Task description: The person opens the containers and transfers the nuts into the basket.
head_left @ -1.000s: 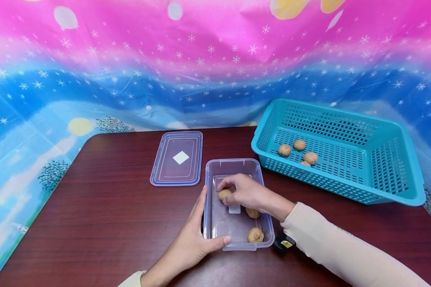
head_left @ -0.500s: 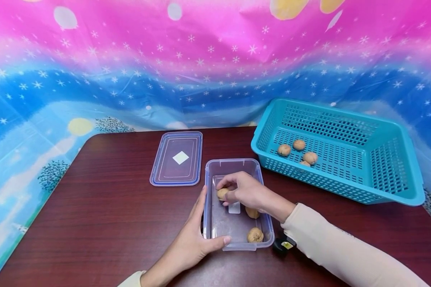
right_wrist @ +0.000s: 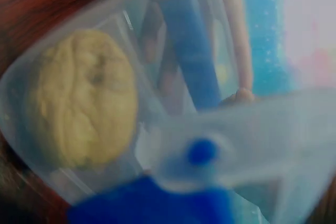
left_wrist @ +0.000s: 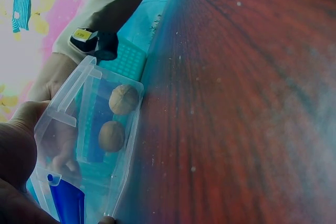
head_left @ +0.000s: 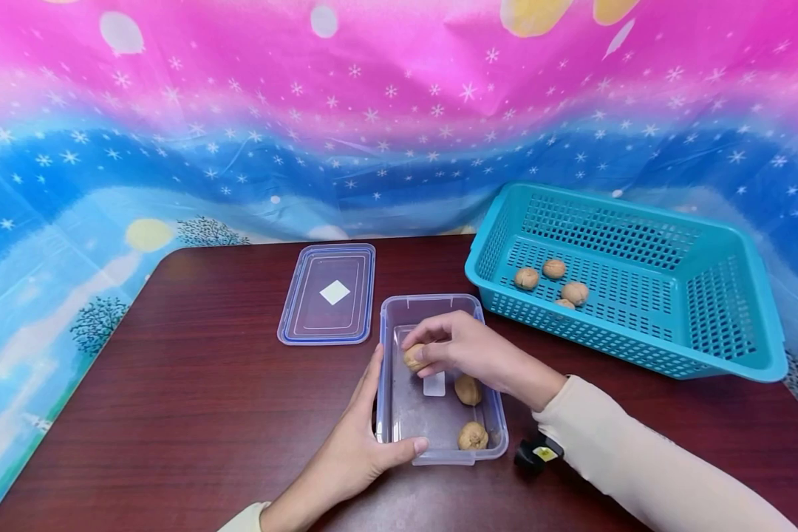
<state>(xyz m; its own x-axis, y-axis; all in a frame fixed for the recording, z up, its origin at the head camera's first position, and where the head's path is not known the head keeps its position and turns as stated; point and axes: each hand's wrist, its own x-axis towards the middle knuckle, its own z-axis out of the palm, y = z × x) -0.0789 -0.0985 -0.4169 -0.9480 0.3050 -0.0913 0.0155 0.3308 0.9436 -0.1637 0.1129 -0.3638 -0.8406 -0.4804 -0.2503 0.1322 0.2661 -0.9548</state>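
In the head view my right hand (head_left: pixel 465 351) pinches a walnut (head_left: pixel 413 357) between thumb and fingers, inside a clear plastic food container (head_left: pixel 495 414). Whether that walnut touches the container floor, I cannot tell. Two more walnuts lie along the right inner wall: one near the middle (head_left: pixel 468 389), the other in the near right corner (head_left: pixel 472 436). My left hand (head_left: pixel 366 432) grips the container at its near left corner, thumb over the rim and fingers along the outside wall. The left wrist view shows both resting walnuts (left_wrist: pixel 124 99) through the clear plastic.
A turquoise perforated basket (head_left: pixel 612 347) stands at the back right with several walnuts (head_left: pixel 554 268) at its left end. The container's clear lid (head_left: pixel 355 329), with a blue seal, lies flat behind and left of the container. A patterned cloth (head_left: pixel 399 133) hangs behind the dark wooden table (head_left: pixel 206 384).
My right wrist has shifted slightly right, uncovering more of the middle walnut. The pinched walnut has moved only a little. My left hand keeps its place.
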